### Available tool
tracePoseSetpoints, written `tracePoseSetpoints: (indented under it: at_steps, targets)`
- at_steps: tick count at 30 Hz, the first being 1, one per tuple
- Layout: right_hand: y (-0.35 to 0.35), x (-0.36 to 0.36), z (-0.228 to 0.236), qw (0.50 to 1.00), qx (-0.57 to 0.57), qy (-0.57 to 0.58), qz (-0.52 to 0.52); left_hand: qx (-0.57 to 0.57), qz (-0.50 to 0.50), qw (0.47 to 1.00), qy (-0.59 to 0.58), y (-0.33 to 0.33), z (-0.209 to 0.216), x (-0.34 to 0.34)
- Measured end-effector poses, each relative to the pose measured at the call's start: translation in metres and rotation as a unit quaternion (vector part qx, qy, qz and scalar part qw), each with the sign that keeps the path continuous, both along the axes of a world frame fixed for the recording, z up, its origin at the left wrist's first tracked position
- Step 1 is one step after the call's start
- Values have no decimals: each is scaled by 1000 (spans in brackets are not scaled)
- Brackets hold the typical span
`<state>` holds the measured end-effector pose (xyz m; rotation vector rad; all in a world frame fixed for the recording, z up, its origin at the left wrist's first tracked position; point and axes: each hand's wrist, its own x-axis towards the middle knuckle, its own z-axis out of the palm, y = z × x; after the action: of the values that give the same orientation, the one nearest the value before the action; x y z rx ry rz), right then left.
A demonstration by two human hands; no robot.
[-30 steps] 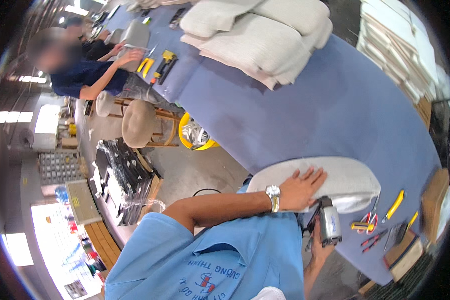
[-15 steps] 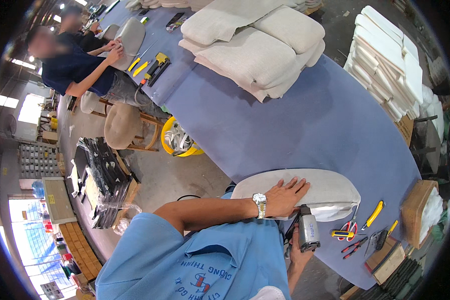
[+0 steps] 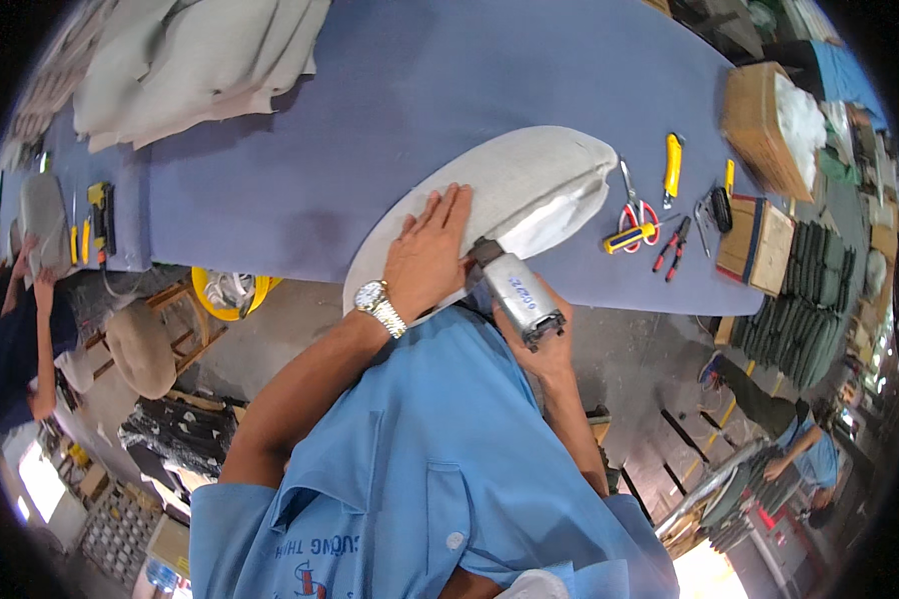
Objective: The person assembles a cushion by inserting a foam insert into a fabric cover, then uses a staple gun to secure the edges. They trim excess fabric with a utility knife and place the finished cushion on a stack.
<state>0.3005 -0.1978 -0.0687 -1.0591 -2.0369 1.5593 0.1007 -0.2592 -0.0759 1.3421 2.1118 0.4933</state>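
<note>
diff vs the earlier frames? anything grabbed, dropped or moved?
Nothing grabbed or dropped. The right hand has brought the grey staple gun up from below the table edge, so its nose now sits at the rim of the padded seat panel. Mostly the head camera swung. Unchanged: left hand flat on the panel, hand tools on the blue table.

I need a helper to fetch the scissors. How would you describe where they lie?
On the long blue table, look right of the grey padded cushion under the left hand. The scissors lie among small tools, the only one with red loop handles.
</note>
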Motion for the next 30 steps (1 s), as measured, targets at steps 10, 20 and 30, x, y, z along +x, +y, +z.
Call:
tracePoseSetpoints:
  at_steps: [10,20,30]
  targets:
    - [16,-7,14,998,-25,-9,62,1,5,1000,-1,-1,-2,6]
    - [3,-10,-5,999,-11,43,11,29,-121,959,-256,-8,-1,-54]
    - [-2,-5,-11,998,65,2,14,-62,-19,996,-53,-28,6,-12]
